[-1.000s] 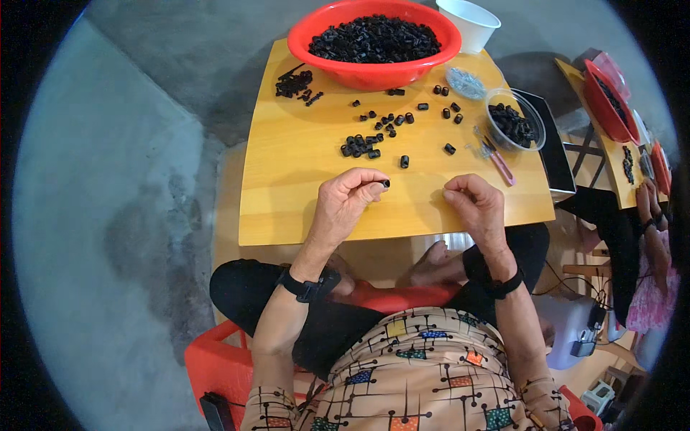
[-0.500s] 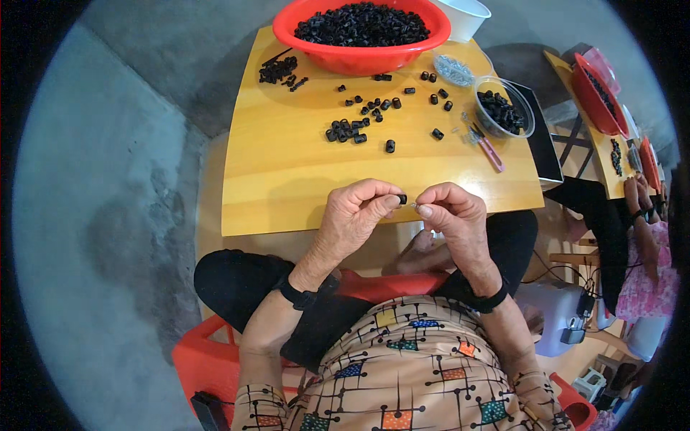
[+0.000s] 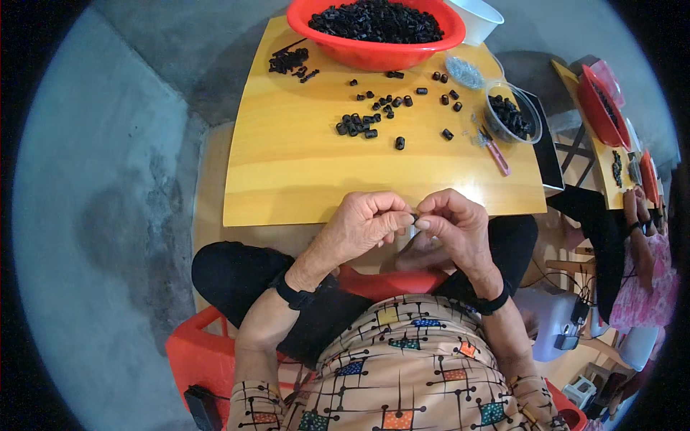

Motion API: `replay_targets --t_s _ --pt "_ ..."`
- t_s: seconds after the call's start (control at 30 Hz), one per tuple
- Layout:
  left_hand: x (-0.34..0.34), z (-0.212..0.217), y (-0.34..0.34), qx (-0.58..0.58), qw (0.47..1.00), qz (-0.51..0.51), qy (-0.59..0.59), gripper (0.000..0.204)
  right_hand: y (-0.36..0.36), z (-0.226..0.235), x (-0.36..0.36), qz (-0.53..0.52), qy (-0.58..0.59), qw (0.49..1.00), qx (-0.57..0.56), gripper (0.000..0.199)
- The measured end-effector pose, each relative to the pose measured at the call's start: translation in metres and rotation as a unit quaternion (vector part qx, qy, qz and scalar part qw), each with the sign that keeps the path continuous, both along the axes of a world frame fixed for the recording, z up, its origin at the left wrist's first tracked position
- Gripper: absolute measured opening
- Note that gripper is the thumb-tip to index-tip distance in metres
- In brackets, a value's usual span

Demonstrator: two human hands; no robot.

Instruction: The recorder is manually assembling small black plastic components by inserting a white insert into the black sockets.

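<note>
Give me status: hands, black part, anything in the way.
Left hand and right hand pinched close together. Small black part between them, mostly hidden. Loose black cylinders farther up the table, clear of hands.

No readable text or numbers.

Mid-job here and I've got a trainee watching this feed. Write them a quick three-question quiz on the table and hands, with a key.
1. Which container stands nearest the pink-handled tool?
A) big red basin
B) clear plastic tub
C) white plastic container

2. True or false: black cylindrical pieces lie loose on the yellow tabletop.

3. How are the left hand and right hand placed relative to each other?

Key:
1. B.
2. True.
3. Close together near the tabletop's near edge, each with thumb and forefinger pinched; a small dark bit shows at their fingertips, too small to identify surely.
</note>
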State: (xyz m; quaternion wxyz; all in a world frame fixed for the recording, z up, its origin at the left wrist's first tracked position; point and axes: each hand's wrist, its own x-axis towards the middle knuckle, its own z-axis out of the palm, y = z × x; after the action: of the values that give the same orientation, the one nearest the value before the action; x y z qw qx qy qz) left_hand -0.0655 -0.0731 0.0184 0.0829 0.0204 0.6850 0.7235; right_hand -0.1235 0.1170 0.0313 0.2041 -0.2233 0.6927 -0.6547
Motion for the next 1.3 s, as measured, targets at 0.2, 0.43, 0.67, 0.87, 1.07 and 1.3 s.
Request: replay_targets --t_s 0.2,0.43,0.67,0.87,1.07,1.3 --pt "0.005 0.007 0.0 0.031 0.997 -0.048 -0.047 0.02 0.003 0.006 -0.002 0.067 -0.058 0.996 0.006 0.015" --pt "0.011 0.003 0.007 0.127 0.986 -0.02 -0.105 0.017 0.004 -0.002 0.001 0.09 -0.125 0.987 -0.053 0.014" --pt "0.008 0.001 0.01 0.137 0.988 0.0 -0.075 0.016 0.001 -0.003 0.005 0.005 0.079 0.997 -0.004 0.012" --pt "0.012 -0.002 0.009 0.181 0.981 0.014 -0.072 0.016 -0.002 -0.007 0.01 0.013 -0.013 0.997 -0.071 0.012" --pt "0.013 0.001 0.009 0.118 0.99 -0.001 -0.072 0.015 0.003 -0.002 -0.002 0.083 -0.18 0.979 -0.043 0.013" --pt "0.012 0.003 0.004 0.136 0.989 -0.009 -0.065 0.019 0.001 0.001 0.003 0.07 -0.128 0.988 -0.047 0.011"
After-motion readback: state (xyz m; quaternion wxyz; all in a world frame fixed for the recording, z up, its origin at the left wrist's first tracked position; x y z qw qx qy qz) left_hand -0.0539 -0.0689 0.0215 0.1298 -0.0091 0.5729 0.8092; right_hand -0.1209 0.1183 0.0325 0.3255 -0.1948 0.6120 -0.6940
